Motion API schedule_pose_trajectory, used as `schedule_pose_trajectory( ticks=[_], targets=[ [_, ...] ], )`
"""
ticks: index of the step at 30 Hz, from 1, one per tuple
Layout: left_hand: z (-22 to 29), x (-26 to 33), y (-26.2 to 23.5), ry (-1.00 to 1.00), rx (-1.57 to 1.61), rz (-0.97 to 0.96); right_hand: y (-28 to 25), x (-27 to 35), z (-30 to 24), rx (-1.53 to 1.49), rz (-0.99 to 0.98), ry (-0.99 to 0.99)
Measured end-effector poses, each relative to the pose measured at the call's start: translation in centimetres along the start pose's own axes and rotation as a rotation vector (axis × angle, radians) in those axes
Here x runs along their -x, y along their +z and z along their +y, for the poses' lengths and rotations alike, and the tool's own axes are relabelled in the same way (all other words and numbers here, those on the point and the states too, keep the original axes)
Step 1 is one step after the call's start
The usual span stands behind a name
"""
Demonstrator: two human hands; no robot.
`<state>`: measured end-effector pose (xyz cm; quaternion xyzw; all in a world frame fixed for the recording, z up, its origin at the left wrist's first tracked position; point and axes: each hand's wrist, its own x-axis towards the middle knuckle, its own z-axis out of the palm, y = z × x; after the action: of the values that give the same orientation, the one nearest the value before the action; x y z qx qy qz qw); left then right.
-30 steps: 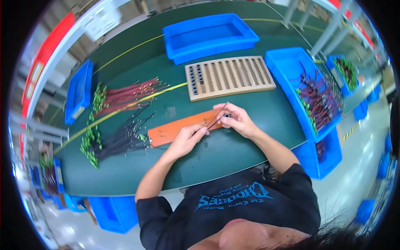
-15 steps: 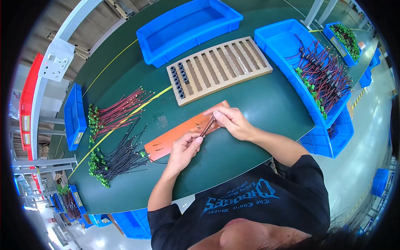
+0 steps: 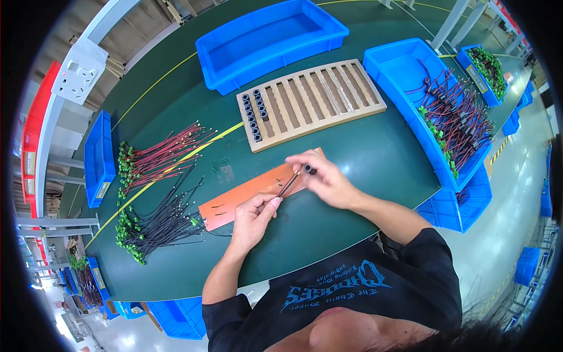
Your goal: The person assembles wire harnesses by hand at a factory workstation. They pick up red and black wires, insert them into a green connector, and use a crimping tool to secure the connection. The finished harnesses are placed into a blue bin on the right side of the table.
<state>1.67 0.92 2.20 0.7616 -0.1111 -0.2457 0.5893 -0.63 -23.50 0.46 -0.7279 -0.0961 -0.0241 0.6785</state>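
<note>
My left hand [image 3: 253,218] is closed, pinching thin dark wires [image 3: 287,186] whose metal tips point up toward my right hand. Close to those tips, my right hand [image 3: 331,180] holds a small black cylindrical part [image 3: 309,169] with a round opening, between thumb and fingers. Whether the wire tips touch the part cannot be made out. Beneath both hands lies an orange strip [image 3: 226,202] with small dark marks or bits on it. To the left, black wires [image 3: 167,226] with green connectors lie in a bundle, below a bundle of red wires [image 3: 167,155].
A slotted wooden rack [image 3: 272,141] holds black cylinders [image 3: 252,119] in its two leftmost slots. Beyond it stands a blue tray [image 3: 234,82]. On the right, a blue bin [image 3: 387,76] carries red and black wire assemblies [image 3: 457,117]. A small blue bin [image 3: 99,158] stands far left.
My right hand's fingers have come off the wire tips and turned, and the black cylinder now shows in them. My left hand keeps its pinch on the wires. The whole view shifted slightly.
</note>
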Motion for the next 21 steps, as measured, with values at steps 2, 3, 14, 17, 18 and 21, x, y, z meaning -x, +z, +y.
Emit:
schedule_pose_trajectory(
  ticks=[2,3,14,17,18,21],
  targets=[
    [0.0,0.1,0.0,0.05,-0.051,0.032,-0.1,-0.2,0.8,-0.296,0.059,0.169],
    [-0.1,0.1,0.0,0.074,-0.075,0.048,-0.2,-0.3,0.6,-0.358,0.058,0.21],
    [-1.1,0.0,1.0,0.233,-0.165,0.105,-0.1,-0.5,0.4,-0.793,0.058,0.319],
    [-0.8,-0.1,1.1,0.238,-0.202,0.098,0.1,-0.4,0.4,-0.843,0.046,0.326],
    [-0.8,-0.1,1.1,0.238,-0.215,0.097,0.1,-0.4,0.4,-0.844,0.031,0.327],
    [-0.8,0.1,0.6,0.242,-0.231,0.104,0.8,-0.6,0.0,-0.855,0.044,0.346]
  ],
)
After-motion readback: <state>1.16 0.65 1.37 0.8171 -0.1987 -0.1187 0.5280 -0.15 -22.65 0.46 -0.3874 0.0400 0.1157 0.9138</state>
